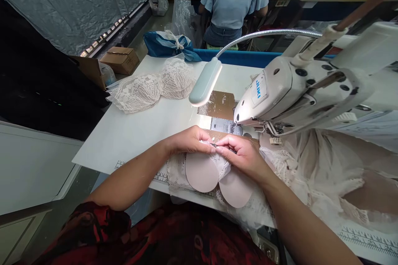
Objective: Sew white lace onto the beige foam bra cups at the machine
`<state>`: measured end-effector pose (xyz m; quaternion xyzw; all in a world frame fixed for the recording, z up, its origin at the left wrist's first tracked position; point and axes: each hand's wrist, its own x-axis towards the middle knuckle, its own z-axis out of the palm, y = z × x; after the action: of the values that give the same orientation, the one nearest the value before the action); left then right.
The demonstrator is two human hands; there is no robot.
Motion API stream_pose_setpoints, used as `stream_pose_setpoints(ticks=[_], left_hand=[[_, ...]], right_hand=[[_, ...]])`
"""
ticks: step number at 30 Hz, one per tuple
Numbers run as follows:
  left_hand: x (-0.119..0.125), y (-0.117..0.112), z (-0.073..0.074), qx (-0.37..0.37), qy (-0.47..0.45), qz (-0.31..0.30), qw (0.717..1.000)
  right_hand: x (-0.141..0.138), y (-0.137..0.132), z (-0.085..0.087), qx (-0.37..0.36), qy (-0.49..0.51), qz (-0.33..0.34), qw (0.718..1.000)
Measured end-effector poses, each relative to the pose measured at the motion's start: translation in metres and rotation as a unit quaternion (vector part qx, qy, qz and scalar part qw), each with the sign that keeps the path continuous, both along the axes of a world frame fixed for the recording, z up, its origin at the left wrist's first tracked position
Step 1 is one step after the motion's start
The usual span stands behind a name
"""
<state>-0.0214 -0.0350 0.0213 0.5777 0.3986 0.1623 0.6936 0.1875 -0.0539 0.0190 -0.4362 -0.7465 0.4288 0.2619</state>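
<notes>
My left hand point(189, 140) and my right hand point(241, 153) meet at the near edge of the white sewing table point(133, 132), fingers pinched together on a lace bra piece point(214, 165). Two smooth pink cups point(202, 172) of that piece hang toward me below my hands. A thin dark tool shows between my fingertips, too small to name. The needle area of the white sewing machine point(280, 95) lies just beyond my right hand.
A finished lace bra point(152, 85) lies at the far left of the table. A gooseneck lamp point(205, 80) hangs over the middle. Lace garments point(336, 174) pile at the right. Cardboard boxes point(120, 60) and a blue bag point(168, 45) sit beyond; another person point(233, 0) sits facing away.
</notes>
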Motion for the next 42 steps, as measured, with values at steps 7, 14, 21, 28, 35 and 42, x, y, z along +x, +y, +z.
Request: stream_pose_setpoints(ticks=[7, 14, 21, 28, 35, 42], left_hand=[[0.002, 0.003, -0.004, 0.038, -0.022, -0.02, 0.999], [-0.026, 0.008, 0.01, 0.122, 0.053, -0.069, 0.989], [-0.015, 0.003, 0.004, 0.16, 0.031, 0.009, 0.987], [0.002, -0.001, 0.0, 0.07, -0.026, 0.007, 0.997], [0.0, -0.002, 0.002, -0.003, -0.018, 0.051, 0.999], [0.002, -0.001, 0.001, -0.05, -0.044, 0.085, 0.994]], right_hand=[[-0.003, 0.001, -0.01, -0.178, 0.126, -0.025, 0.976], [0.0, 0.0, -0.007, -0.177, 0.048, -0.007, 0.983], [0.0, -0.003, -0.014, -0.213, 0.114, 0.012, 0.97], [-0.002, -0.001, -0.012, -0.132, 0.096, -0.021, 0.986], [0.01, 0.002, -0.012, -0.167, 0.132, -0.047, 0.976], [0.016, 0.003, -0.012, -0.144, 0.097, 0.019, 0.985]])
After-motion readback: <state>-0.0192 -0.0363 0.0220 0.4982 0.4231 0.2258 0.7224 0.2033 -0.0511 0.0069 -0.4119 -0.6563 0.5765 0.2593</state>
